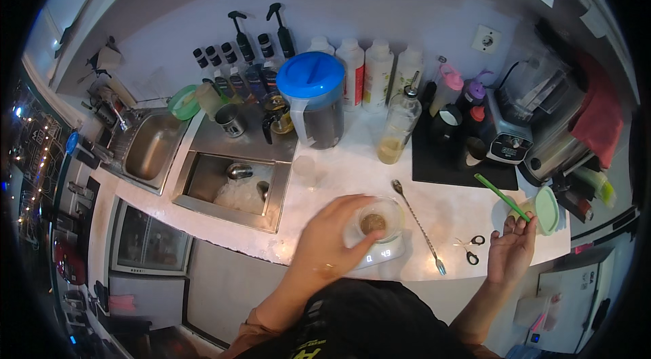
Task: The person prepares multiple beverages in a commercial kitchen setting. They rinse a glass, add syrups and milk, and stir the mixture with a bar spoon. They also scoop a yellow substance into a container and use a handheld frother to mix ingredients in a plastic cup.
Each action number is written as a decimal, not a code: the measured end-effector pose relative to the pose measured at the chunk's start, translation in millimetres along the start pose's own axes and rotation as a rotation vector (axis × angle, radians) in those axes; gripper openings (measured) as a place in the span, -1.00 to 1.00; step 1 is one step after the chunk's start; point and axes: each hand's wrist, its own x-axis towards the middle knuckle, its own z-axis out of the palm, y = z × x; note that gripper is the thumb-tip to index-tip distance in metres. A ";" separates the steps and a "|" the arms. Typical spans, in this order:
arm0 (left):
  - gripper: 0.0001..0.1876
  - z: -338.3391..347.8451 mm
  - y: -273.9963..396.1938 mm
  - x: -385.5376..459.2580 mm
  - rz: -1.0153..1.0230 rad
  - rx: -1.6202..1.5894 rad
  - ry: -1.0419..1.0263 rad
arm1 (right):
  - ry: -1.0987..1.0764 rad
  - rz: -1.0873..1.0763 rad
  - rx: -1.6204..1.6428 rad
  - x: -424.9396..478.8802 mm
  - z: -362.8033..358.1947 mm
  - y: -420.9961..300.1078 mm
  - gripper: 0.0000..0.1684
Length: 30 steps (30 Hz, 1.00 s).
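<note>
My left hand (338, 237) is wrapped round a clear cup (382, 209) with some brown contents at its bottom. Under the cup is a white digital scale (391, 252) with a lit display; whether the cup rests on it or is held just above, I cannot tell. At the right, my right hand (513, 247) holds a green stick-like utensil (501, 196) in its fingertips, slanting up to the left. A container with a pale green lid (548, 210) is just beyond that hand. Between my hands lie a twisted metal bar spoon (418, 221) and small black-handled scissors (473, 249).
An ice bin (229, 221) with metal scoops is at the left, beside a sink (152, 150). A blue-lidded pitcher (318, 105), a glass bottle with a pourer (399, 130) and several other bottles line the back. A blender (508, 130) stands at the back right.
</note>
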 end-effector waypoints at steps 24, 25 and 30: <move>-0.52 32.5 -1.0 18.7 -0.105 -1.096 -0.306 | -0.043 0.031 0.015 -20.7 26.6 14.9 -0.73; -0.48 38.8 -10.0 22.1 -0.268 -1.665 -0.158 | -0.113 -0.018 -0.024 -23.7 32.4 15.0 -0.73; -0.31 40.3 -16.9 27.5 -0.367 -2.236 -0.037 | -0.355 -0.308 -0.351 -40.7 65.0 17.5 -0.69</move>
